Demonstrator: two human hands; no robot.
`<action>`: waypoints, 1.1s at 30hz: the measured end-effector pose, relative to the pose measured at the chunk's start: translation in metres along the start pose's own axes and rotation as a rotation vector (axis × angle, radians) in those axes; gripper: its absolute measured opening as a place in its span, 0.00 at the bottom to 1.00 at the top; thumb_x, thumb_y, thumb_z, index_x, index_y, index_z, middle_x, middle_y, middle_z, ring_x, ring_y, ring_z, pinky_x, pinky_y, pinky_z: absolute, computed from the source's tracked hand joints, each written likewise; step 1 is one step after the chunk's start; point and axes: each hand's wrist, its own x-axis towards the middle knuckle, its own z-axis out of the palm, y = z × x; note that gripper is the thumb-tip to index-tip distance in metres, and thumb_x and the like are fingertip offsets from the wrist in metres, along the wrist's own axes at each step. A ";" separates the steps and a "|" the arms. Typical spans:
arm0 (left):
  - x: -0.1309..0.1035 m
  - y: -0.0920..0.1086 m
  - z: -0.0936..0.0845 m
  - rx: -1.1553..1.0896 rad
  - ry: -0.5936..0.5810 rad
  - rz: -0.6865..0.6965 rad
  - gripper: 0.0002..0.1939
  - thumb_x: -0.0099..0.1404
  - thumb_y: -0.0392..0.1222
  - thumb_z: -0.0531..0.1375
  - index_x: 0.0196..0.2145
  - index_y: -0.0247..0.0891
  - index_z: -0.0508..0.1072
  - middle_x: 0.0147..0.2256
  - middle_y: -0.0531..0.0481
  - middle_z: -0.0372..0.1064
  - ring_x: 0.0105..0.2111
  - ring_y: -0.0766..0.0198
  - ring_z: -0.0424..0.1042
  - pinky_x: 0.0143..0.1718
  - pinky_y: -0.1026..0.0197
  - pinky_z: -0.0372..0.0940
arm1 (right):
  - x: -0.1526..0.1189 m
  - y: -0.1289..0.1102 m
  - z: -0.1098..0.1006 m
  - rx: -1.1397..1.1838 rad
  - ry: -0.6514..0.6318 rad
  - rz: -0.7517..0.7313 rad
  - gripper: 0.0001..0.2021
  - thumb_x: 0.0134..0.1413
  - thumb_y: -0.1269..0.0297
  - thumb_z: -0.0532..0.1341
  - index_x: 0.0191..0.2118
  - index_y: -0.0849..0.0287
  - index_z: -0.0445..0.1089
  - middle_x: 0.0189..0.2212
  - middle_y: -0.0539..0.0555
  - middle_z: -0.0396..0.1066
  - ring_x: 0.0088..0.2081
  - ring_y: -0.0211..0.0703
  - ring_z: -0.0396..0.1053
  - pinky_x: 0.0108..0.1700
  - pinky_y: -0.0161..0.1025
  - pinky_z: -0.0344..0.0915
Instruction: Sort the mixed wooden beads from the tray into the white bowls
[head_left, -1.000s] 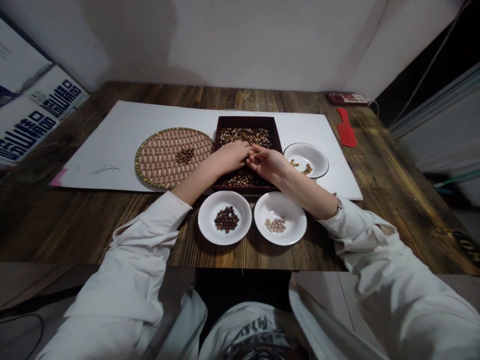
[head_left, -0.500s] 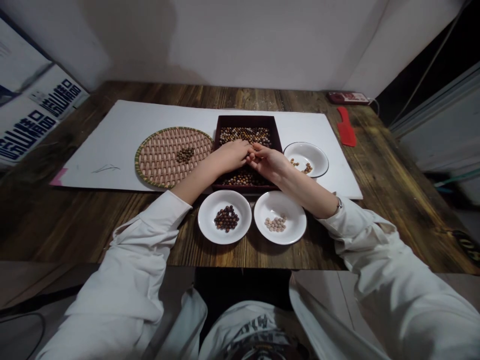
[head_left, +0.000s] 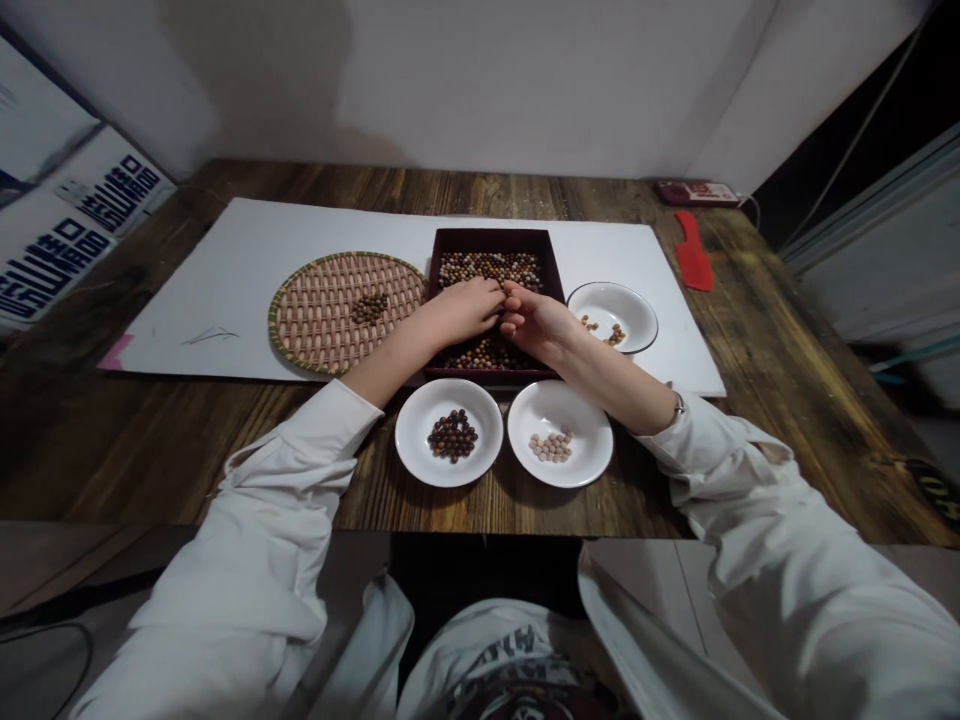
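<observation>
Both hands meet over a dark red box (head_left: 556, 262) filled with mixed small round beads (head_left: 491, 266). My left hand (head_left: 471, 305) comes in palm down, its fingers bent and pointing at the other hand; the fingertips are hidden. Turned palm up, my right hand (head_left: 534, 318) has its fingers curled in against the left fingertips. Whatever lies between them is too small to make out. In front of the box stand a white bowl (head_left: 412, 432) of dark beads and another white bowl (head_left: 596, 440) of pale beads.
A round woven tray (head_left: 315, 310) with brown beads lies left of the box. To the right is a white bowl (head_left: 634, 312) holding yellowish beads. A white board (head_left: 202, 270) lies underneath. Farther right are a red comb-shaped tool (head_left: 694, 262) and a dark red device (head_left: 696, 194).
The fingers of my right hand have shifted slightly, curling a little against the left fingertips. Both hands stay over the box, and the bowls and tray have not moved.
</observation>
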 end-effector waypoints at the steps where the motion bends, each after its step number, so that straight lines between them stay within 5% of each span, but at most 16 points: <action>1: 0.000 0.000 0.000 0.004 0.003 0.004 0.16 0.69 0.38 0.51 0.50 0.30 0.72 0.51 0.38 0.70 0.51 0.56 0.68 0.55 0.56 0.61 | 0.000 0.000 0.000 0.002 -0.010 0.011 0.15 0.67 0.76 0.47 0.28 0.59 0.59 0.15 0.41 0.51 0.16 0.28 0.47 0.18 0.25 0.49; 9: -0.002 0.004 -0.005 0.042 -0.023 -0.012 0.16 0.69 0.37 0.50 0.46 0.29 0.74 0.49 0.38 0.70 0.49 0.56 0.69 0.52 0.57 0.63 | -0.003 -0.002 0.004 0.001 0.013 0.048 0.14 0.69 0.73 0.46 0.29 0.58 0.58 0.12 0.39 0.44 0.14 0.29 0.41 0.17 0.26 0.45; 18: -0.004 -0.001 -0.002 0.067 -0.025 -0.021 0.15 0.69 0.40 0.52 0.46 0.31 0.74 0.48 0.39 0.70 0.48 0.57 0.70 0.50 0.59 0.63 | 0.008 0.003 -0.005 0.041 -0.079 0.074 0.12 0.65 0.75 0.48 0.29 0.58 0.59 0.14 0.40 0.49 0.15 0.29 0.45 0.18 0.26 0.48; 27: -0.007 -0.001 -0.004 0.015 -0.007 -0.051 0.14 0.70 0.38 0.52 0.46 0.29 0.73 0.46 0.39 0.72 0.46 0.57 0.71 0.49 0.59 0.64 | 0.010 0.004 -0.004 0.062 0.001 0.110 0.11 0.64 0.73 0.50 0.28 0.58 0.59 0.13 0.40 0.49 0.14 0.28 0.44 0.18 0.26 0.48; 33: -0.007 -0.001 -0.003 -0.093 0.073 -0.113 0.11 0.69 0.36 0.53 0.42 0.33 0.73 0.42 0.42 0.74 0.42 0.59 0.72 0.48 0.58 0.64 | 0.010 0.007 -0.006 -0.011 -0.010 0.026 0.07 0.50 0.71 0.57 0.25 0.56 0.58 0.13 0.41 0.50 0.15 0.28 0.44 0.19 0.29 0.45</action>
